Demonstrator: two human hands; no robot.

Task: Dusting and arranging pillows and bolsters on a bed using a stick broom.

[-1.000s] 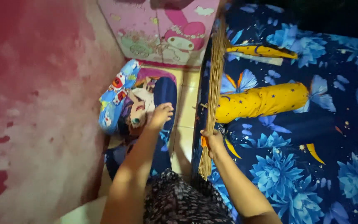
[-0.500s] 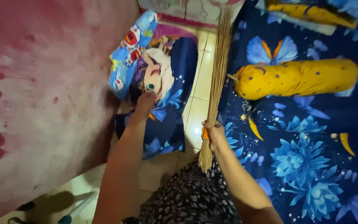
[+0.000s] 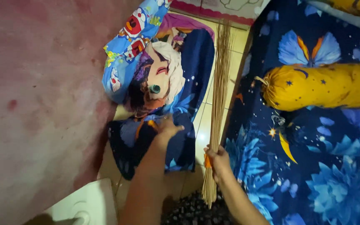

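Beside the bed (image 3: 313,175), right grip (image 3: 218,161) clamps a stick broom (image 3: 219,83) (upright), left grip (image 3: 167,130) spread flat on a pillow (image 3: 163,83)

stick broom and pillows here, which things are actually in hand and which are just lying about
In hand:
- stick broom, gripped by the right hand
- dark blue pillow on the floor, touched by the left hand

Lying about:
- yellow bolster on the blue flowered bed sheet
- light blue cartoon pillow
- white stool

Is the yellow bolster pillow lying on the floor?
No, the yellow bolster pillow lies on the bed's dark blue flowered sheet, beside the tiled floor.
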